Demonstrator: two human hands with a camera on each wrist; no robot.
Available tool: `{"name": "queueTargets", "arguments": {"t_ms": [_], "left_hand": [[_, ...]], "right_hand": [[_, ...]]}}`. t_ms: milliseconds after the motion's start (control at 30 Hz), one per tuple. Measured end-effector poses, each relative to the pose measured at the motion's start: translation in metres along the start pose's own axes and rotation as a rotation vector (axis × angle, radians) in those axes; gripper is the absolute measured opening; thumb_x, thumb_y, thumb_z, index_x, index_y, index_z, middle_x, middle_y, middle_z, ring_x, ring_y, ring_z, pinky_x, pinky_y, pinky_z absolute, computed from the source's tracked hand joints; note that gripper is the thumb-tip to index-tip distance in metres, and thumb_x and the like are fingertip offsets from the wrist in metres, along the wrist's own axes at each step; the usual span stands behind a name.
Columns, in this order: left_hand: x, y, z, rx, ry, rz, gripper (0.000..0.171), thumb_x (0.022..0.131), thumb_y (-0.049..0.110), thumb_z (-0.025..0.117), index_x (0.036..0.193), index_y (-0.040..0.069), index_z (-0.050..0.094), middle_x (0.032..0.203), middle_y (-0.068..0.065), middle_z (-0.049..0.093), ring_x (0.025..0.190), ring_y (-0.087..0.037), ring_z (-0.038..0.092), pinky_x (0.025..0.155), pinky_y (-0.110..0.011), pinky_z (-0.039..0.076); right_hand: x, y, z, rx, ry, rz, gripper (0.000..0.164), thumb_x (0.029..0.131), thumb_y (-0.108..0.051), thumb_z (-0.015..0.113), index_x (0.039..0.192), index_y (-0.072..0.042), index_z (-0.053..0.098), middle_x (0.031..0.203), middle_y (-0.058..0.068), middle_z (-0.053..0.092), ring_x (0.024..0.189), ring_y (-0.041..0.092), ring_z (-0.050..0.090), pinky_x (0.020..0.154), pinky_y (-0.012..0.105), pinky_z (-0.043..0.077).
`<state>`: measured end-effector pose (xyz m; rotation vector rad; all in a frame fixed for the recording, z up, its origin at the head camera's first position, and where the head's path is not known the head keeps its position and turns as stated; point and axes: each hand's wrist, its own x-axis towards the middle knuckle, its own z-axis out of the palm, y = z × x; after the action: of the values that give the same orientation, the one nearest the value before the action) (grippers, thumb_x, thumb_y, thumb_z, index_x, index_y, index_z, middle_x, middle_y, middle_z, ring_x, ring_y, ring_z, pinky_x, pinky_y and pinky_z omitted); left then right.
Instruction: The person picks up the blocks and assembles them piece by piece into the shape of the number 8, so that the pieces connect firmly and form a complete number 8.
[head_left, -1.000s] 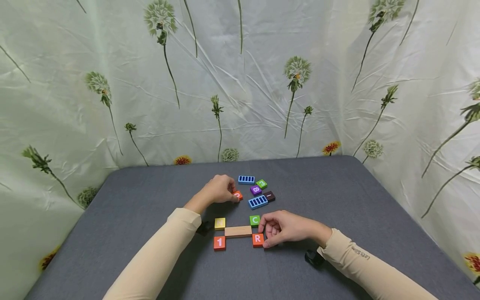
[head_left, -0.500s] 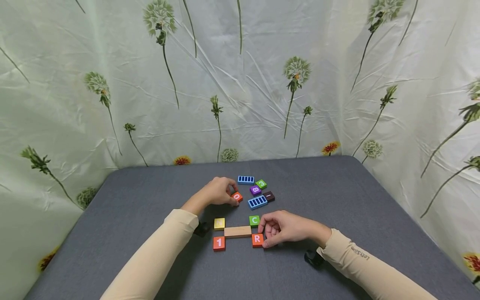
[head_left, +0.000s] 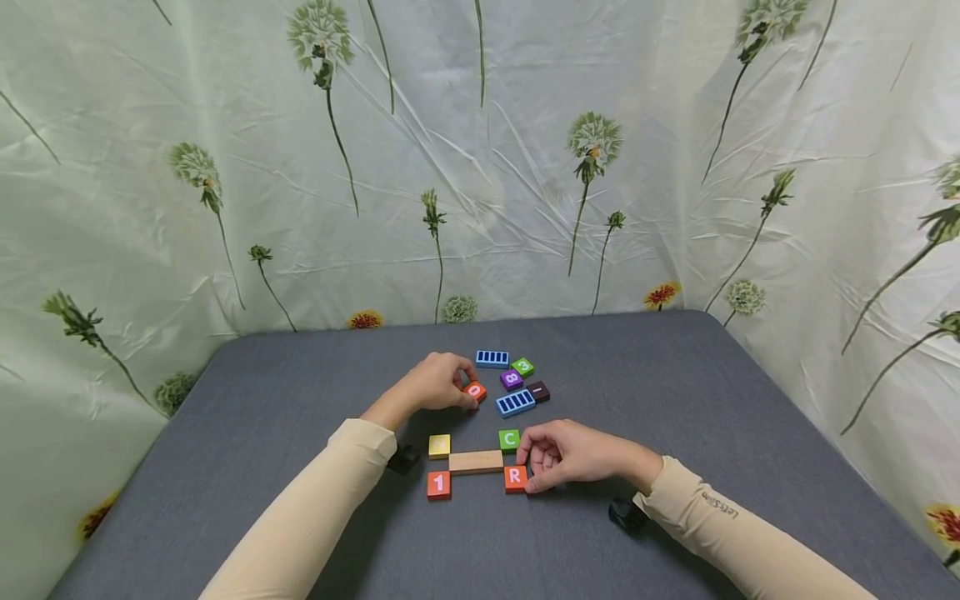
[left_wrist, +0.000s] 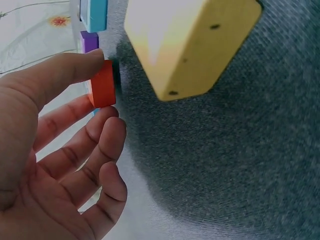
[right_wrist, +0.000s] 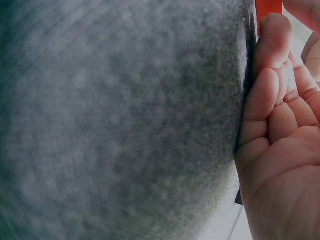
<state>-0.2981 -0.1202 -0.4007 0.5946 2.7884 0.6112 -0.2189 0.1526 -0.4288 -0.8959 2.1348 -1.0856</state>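
Observation:
My left hand (head_left: 435, 382) pinches an orange block marked 0 (head_left: 475, 390) between thumb and fingers. From the left wrist view, the thumb lies along one side of this orange block (left_wrist: 103, 87), the other fingers loosely bent below. My right hand (head_left: 573, 452) rests on the table, fingers relaxed, thumb tip right at the edge of the orange R block (head_left: 514, 478). Its index finger lies beside the green C block (head_left: 509, 440). A plain wooden bar (head_left: 476, 462) sits between these blocks and, at left, a yellow block (head_left: 439, 446) and an orange 1 block (head_left: 438, 485).
Beyond the wooden bar lie two blue striped blocks, one at the back (head_left: 492, 359) and one nearer (head_left: 516, 402). Around them are a green 3 block (head_left: 522, 367), a purple 8 block (head_left: 512, 380) and a dark block (head_left: 537, 392). A flowered curtain (head_left: 510, 167) hangs behind the grey table (head_left: 300, 375).
The orange 0 block has turned slightly in my left fingers, and more of its marked face shows. My left hand shifted slightly. My right hand has stayed in place.

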Motion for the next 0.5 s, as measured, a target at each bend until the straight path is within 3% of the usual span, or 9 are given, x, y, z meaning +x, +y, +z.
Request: {"name": "queueTargets", "arguments": {"t_ms": [500], "left_hand": [[-0.018, 0.009, -0.008, -0.041, 0.065, 0.009, 0.031, 0.088, 0.029, 0.091, 0.113, 0.017, 0.076, 0.087, 0.000, 0.069, 0.075, -0.015, 0.059, 0.065, -0.029, 0.044]], "right_hand": [[0.000, 0.000, 0.000, 0.003, -0.002, -0.017, 0.028, 0.093, -0.020, 0.084, 0.112, -0.005, 0.068, 0.083, -0.007, 0.064, 0.070, 0.000, 0.055, 0.063, 0.016, 0.044]]}}
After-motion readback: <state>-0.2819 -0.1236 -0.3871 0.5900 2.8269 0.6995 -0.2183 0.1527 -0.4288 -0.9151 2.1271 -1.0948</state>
